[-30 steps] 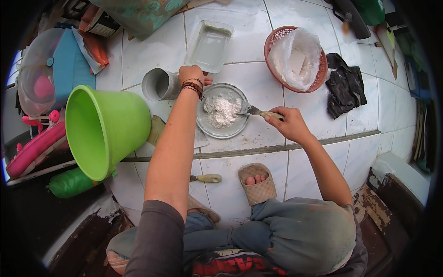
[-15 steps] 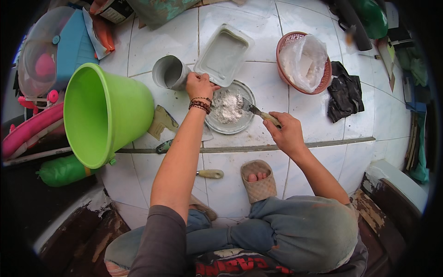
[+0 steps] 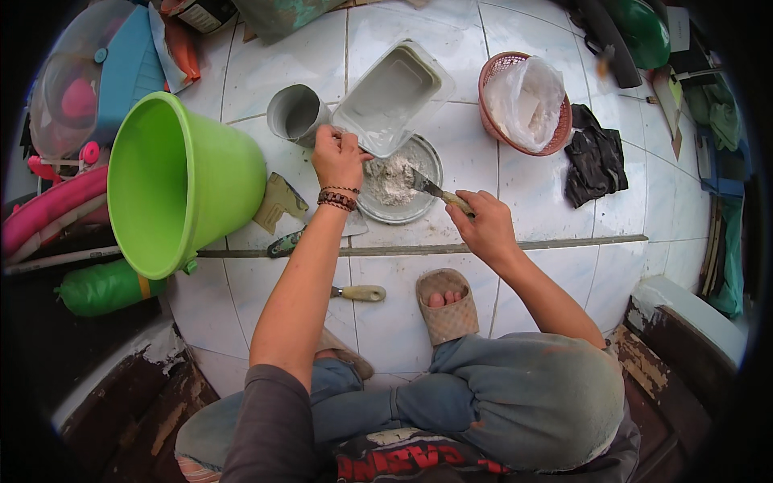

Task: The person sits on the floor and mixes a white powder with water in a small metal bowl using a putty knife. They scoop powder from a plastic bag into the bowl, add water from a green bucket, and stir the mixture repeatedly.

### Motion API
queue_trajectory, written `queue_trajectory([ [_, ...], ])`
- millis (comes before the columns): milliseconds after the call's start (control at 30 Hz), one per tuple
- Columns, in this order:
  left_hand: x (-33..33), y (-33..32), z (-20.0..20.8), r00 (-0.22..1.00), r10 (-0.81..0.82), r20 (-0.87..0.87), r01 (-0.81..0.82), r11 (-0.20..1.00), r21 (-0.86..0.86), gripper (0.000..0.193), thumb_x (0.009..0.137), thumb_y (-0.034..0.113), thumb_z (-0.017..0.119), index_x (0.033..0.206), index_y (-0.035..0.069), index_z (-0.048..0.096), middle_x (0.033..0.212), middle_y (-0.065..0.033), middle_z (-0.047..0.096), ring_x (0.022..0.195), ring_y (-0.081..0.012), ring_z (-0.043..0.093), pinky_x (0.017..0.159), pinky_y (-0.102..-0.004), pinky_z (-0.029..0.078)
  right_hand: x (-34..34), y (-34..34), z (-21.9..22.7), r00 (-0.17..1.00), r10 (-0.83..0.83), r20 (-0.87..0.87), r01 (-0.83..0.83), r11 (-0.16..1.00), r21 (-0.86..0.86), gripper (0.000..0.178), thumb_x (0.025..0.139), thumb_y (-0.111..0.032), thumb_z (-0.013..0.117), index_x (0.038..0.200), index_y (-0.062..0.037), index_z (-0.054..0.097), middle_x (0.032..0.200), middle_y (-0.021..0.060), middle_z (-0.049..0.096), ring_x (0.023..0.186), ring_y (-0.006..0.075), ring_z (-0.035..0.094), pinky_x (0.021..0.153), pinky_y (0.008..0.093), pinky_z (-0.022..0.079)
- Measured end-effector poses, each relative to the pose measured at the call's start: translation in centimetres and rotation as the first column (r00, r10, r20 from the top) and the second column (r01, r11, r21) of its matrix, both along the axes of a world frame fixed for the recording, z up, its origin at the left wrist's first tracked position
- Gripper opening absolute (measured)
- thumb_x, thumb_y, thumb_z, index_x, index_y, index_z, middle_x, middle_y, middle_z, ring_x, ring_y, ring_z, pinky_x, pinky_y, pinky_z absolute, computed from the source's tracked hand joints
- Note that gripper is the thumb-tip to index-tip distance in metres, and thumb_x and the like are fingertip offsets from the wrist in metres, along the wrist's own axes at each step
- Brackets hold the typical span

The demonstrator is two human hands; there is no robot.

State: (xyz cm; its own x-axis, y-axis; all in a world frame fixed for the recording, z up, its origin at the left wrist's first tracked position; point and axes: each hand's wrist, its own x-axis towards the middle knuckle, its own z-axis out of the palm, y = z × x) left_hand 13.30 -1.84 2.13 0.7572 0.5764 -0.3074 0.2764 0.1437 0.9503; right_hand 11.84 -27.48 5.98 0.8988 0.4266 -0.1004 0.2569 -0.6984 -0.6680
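Note:
My left hand is closed on the near corner of a clear plastic container. That container is tilted, its near end over the edge of a round dish, and there seems to be some liquid inside. White powder is heaped in the dish and looks partly damp. In my right hand is the handle of a putty knife, its blade in the powder. Beside my left hand a grey cup stands on the tiles.
On the left stands a green bucket. Cardboard and a scraper lie beside it. Another putty knife lies nearer my feet. At the right are a red basket holding a plastic bag, and a black bag.
My left hand has tipped the container, raising its far side and bringing its near end over the dish. The putty knife's blade has shifted a little within the powder, which looks wetter.

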Motion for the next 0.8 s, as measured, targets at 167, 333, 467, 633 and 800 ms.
queue_trajectory([
  [167,-1.1,-0.1,1.2,0.998,0.004,0.065,-0.006,0.999,0.033,0.011,0.095,0.004,0.052,0.099,-0.004,0.045,0.087,-0.0127,0.061,0.069,-0.017,0.066,0.059,-0.0314,0.062,-0.2,0.9,0.8,0.998,0.016,0.061,-0.017,1.0,0.006,0.026,0.084,-0.017,0.07,0.103,0.0003,0.07,0.081,0.0172,0.065,0.067,0.0348,0.064,0.063,0.0431,0.052],
  [333,-2.1,-0.6,1.8,0.983,0.039,0.178,-0.046,0.998,0.035,0.012,0.095,0.005,0.055,0.095,-0.003,0.047,0.079,-0.0104,0.062,0.065,-0.0138,0.064,0.056,-0.0301,0.06,0.2,1.0,0.4,0.996,0.036,0.081,-0.038,0.999,0.019,0.025,0.084,-0.018,0.071,0.102,-0.0005,0.07,0.08,0.0165,0.064,0.066,0.0346,0.064,0.062,0.0431,0.052],
  [467,-2.7,-0.6,1.8,0.984,0.037,0.174,-0.047,0.997,0.054,0.012,0.095,0.006,0.055,0.096,-0.003,0.047,0.079,-0.0102,0.062,0.066,-0.013,0.064,0.057,-0.0301,0.06,-0.1,1.2,0.2,0.995,0.056,0.081,-0.058,0.998,0.011,0.025,0.083,-0.017,0.071,0.102,-0.0009,0.07,0.079,0.0164,0.064,0.066,0.0347,0.064,0.063,0.043,0.053],
  [633,-3.2,-0.6,1.3,0.981,0.048,0.19,-0.061,0.996,0.063,0.011,0.095,0.006,0.056,0.097,-0.003,0.049,0.08,-0.0087,0.062,0.065,-0.0124,0.064,0.057,-0.03,0.06,0.0,1.3,0.7,0.997,0.034,0.062,-0.035,0.999,0.011,0.024,0.084,-0.018,0.07,0.101,-0.0011,0.07,0.079,0.0172,0.064,0.067,0.036,0.065,0.064,0.0439,0.053],
  [800,-3.3,-1.0,1.0,0.973,0.053,0.225,-0.071,0.995,0.072,0.012,0.094,0.007,0.057,0.097,-0.003,0.05,0.08,-0.0084,0.062,0.065,-0.0121,0.064,0.057,-0.0302,0.06,0.2,1.5,0.3,0.995,0.048,0.087,-0.049,0.999,0.004,0.024,0.085,-0.019,0.068,0.1,-0.0011,0.07,0.08,0.0186,0.064,0.068,0.0374,0.064,0.065,0.0458,0.052],
])
